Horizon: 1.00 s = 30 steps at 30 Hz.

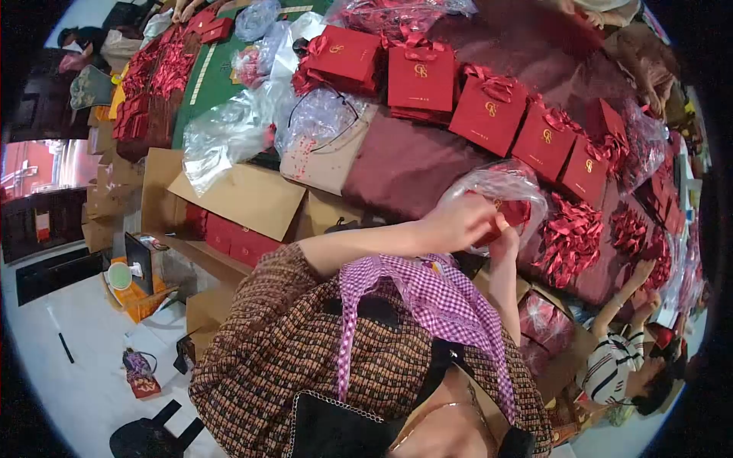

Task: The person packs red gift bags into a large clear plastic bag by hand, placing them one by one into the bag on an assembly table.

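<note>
My left hand [458, 221] and my right hand [504, 246] meet in front of me, both closed on a small red gift bag [516, 211]. The bag sits partly inside a clear plastic bag [496, 182] that billows over my fingers. I cannot see how far in it is. Just right of my hands lies a pile of red ribbon bows [569, 240] on the maroon table cover [405, 164]. My purple checked apron and brown tweed sleeve fill the lower middle of the view.
A row of upright red gift bags with gold logos [421, 76] lines the far side. Open cardboard boxes [244, 198] and crumpled clear plastic [229, 130] lie at left. A co-worker in a striped top [611, 366] reaches toward the bows at right.
</note>
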Each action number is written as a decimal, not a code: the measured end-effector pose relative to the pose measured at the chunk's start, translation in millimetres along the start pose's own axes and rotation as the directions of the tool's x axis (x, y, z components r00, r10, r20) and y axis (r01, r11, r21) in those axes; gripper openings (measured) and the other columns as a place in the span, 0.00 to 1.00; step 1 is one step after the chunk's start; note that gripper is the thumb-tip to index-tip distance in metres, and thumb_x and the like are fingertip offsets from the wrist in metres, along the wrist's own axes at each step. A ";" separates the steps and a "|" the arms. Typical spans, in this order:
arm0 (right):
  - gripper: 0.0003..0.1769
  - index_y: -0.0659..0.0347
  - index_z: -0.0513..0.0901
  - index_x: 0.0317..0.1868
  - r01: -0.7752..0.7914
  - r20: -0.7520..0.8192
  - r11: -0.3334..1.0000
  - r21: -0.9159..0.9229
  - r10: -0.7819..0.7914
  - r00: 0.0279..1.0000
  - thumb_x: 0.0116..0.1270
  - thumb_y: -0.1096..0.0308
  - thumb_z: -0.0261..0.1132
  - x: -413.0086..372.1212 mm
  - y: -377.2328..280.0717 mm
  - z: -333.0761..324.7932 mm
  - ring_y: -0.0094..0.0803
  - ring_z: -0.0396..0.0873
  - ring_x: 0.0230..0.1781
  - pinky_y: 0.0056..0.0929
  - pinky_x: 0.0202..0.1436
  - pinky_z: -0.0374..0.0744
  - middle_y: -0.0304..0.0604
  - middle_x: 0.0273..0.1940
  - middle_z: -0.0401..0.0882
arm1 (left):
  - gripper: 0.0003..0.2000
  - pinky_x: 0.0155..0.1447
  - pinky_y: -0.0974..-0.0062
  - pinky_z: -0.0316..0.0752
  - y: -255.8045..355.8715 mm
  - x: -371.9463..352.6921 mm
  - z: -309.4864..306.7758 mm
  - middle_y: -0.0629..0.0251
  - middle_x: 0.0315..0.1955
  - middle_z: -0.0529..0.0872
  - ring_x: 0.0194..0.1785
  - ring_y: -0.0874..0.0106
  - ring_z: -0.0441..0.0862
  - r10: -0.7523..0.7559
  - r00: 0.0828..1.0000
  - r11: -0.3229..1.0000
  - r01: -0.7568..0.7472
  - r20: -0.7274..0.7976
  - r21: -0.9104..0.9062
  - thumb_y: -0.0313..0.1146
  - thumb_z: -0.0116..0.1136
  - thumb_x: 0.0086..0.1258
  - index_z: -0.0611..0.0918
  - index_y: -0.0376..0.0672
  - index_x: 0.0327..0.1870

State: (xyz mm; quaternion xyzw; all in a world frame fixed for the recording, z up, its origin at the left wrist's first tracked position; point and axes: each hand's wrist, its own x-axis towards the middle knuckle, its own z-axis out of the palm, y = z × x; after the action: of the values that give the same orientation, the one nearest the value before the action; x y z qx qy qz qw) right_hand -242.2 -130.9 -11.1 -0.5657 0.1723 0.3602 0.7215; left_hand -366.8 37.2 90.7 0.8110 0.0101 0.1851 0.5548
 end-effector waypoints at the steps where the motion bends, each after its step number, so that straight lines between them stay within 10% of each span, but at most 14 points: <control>1: 0.20 0.65 0.76 0.54 0.040 0.049 0.997 -0.062 -0.037 0.998 0.62 0.72 0.64 -11.6 -3.5 1.3 0.38 0.79 0.46 0.36 0.50 0.78 0.43 0.48 0.79 | 0.08 0.45 0.61 0.73 0.6 3.6 14.6 0.56 0.33 0.79 0.39 0.56 0.78 0.092 0.994 0.995 -0.090 0.057 -0.028 0.28 0.56 0.60 0.77 0.38 0.40; 2: 0.14 0.65 0.81 0.46 0.018 0.219 0.996 -0.083 0.001 0.976 0.62 0.67 0.63 -0.3 0.4 -13.3 0.35 0.80 0.41 0.33 0.44 0.79 0.43 0.42 0.81 | 0.07 0.44 0.60 0.73 -7.4 6.4 28.9 0.56 0.33 0.79 0.39 0.55 0.78 0.106 0.980 0.992 -0.116 0.168 0.052 0.29 0.55 0.60 0.77 0.39 0.38; 6: 0.11 0.63 0.83 0.37 0.044 -0.064 0.998 -0.037 -0.047 0.997 0.55 0.68 0.63 39.0 30.0 -47.1 0.33 0.80 0.35 0.32 0.37 0.80 0.42 0.35 0.81 | 0.06 0.42 0.57 0.73 -51.0 31.5 72.6 0.52 0.33 0.80 0.38 0.54 0.78 0.079 0.905 0.915 -0.232 0.418 0.330 0.30 0.53 0.56 0.78 0.38 0.30; 10: 0.15 0.67 0.80 0.44 -0.025 -0.142 1.000 0.014 0.027 0.990 0.54 0.77 0.64 31.0 15.6 -13.7 0.37 0.81 0.38 0.36 0.39 0.79 0.44 0.41 0.81 | 0.36 0.63 0.55 0.65 -74.2 30.4 77.7 0.54 0.65 0.66 0.66 0.58 0.65 -0.083 0.886 0.782 -0.225 0.455 0.581 0.38 0.67 0.49 0.69 0.39 0.62; 20: 0.19 0.64 0.79 0.50 0.038 -0.082 0.990 0.136 -0.027 0.996 0.57 0.76 0.66 -0.9 2.3 2.3 0.39 0.79 0.44 0.36 0.47 0.77 0.45 0.45 0.81 | 0.41 0.66 0.60 0.65 -71.4 35.0 60.0 0.59 0.70 0.57 0.68 0.56 0.61 -0.162 0.849 0.831 -0.157 0.502 0.534 0.42 0.69 0.50 0.64 0.42 0.67; 26: 0.26 0.68 0.71 0.58 0.241 0.025 0.961 -0.138 -0.240 0.970 0.59 0.75 0.64 -49.2 -13.1 7.3 0.34 0.74 0.50 0.32 0.55 0.72 0.46 0.52 0.75 | 0.40 0.67 0.60 0.63 -77.0 42.8 58.4 0.53 0.67 0.63 0.67 0.53 0.63 -0.166 0.853 0.853 -0.129 0.495 0.506 0.43 0.68 0.51 0.65 0.43 0.67; 28: 0.24 0.69 0.69 0.58 0.307 0.079 0.848 -0.433 -0.304 0.950 0.61 0.74 0.61 -60.7 -24.3 4.3 0.40 0.74 0.53 0.34 0.57 0.71 0.50 0.55 0.74 | 0.40 0.70 0.59 0.58 -79.0 44.6 63.3 0.55 0.67 0.63 0.68 0.54 0.62 -0.098 0.868 0.802 -0.221 0.487 0.555 0.47 0.67 0.52 0.65 0.42 0.67; 30: 0.22 0.68 0.69 0.59 0.612 0.354 0.243 -0.752 -0.634 0.687 0.64 0.72 0.58 -52.9 -17.3 -3.3 0.49 0.73 0.56 0.36 0.59 0.70 0.56 0.56 0.72 | 0.39 0.66 0.59 0.64 -77.0 48.5 63.4 0.56 0.68 0.62 0.66 0.52 0.65 -0.142 0.853 0.804 -0.197 0.502 0.561 0.45 0.66 0.53 0.65 0.43 0.67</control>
State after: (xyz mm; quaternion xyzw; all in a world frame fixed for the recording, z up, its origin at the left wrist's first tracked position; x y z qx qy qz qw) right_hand -265.4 -153.0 34.6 -0.8584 -0.2492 0.0735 0.4424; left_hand -287.3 20.8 15.1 0.9621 -0.0953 -0.0460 0.2515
